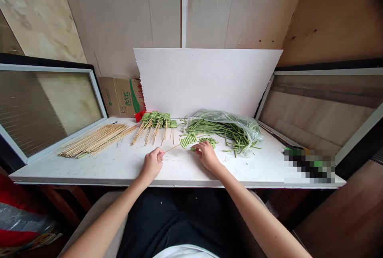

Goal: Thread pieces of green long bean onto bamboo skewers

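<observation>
My left hand (153, 163) is closed around the lower end of a thin wooden skewer (172, 148). Short cut pieces of green bean (188, 140) sit side by side on the skewer's far end. My right hand (206, 155) is bent over the table just right of them, thumb and fingers pinched close to a piece of green bean (193, 149); whether it grips that piece is hard to make out. Just behind the right hand lies a small heap of cut bean pieces (209, 141).
Loose skewers (95, 140) lie at left on the white table (119, 170). Filled bean skewers (155, 120) are stacked behind my left hand. A clear plastic bag (239, 120) of long green beans (218, 128) lies at back right. A cardboard box (121, 96) and white board (206, 78) stand behind.
</observation>
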A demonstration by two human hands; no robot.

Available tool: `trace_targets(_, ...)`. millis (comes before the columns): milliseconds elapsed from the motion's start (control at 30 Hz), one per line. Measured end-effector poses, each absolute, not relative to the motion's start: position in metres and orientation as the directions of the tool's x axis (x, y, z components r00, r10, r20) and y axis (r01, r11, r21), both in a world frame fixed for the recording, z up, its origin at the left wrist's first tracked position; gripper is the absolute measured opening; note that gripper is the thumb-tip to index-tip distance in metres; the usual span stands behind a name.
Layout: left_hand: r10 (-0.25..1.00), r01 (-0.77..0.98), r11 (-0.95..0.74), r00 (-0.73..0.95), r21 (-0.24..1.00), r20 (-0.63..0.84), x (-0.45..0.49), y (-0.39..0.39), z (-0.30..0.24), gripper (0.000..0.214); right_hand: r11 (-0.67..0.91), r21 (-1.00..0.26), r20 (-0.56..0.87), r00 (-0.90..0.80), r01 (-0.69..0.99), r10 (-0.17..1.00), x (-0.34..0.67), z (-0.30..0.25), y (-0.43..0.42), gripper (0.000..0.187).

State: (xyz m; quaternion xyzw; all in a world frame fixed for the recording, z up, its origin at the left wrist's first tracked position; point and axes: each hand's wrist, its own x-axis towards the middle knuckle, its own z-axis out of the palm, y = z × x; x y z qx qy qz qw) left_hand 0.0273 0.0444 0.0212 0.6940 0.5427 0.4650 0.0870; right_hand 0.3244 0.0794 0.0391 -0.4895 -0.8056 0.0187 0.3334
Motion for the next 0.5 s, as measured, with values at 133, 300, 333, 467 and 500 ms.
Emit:
trace_targets(133,0.833,0.671,-0.401,-0.016,0.623,0.553,0.028,0.044,0.022,0.018,0.461,-0.723,0.489,-0.090,0.515,0.868,0.348,0.042,0.088,0.026)
trace_targets(300,0.834,0.662,-0.446,0.065,0.602,0.547,0.029,0.043,0.020,0.019,0.260,-0.964,0.263,0.060,0.052,0.963,0.371,0.036,0.095,0.055)
trace_targets(333,0.835,0.664,-0.450,0.075,0.598,0.545,0.029,0.042,0.020,0.019,0.240,-0.971,0.239,0.057,0.004,0.969,0.372,0.035,0.096,0.056)
trace_targets(467,0.838,0.676,-0.446,0.084,0.587,0.540,0.028,0.043,0.019,0.019,0.202,-0.975,0.199,0.040,-0.091,0.979,0.371,0.034,0.096,0.056)
trace_targets(500,0.837,0.681,-0.444,0.084,0.582,0.541,0.028,0.043,0.019,0.019,0.194,-0.975,0.191,0.037,-0.106,0.981,0.370,0.034,0.096,0.055)
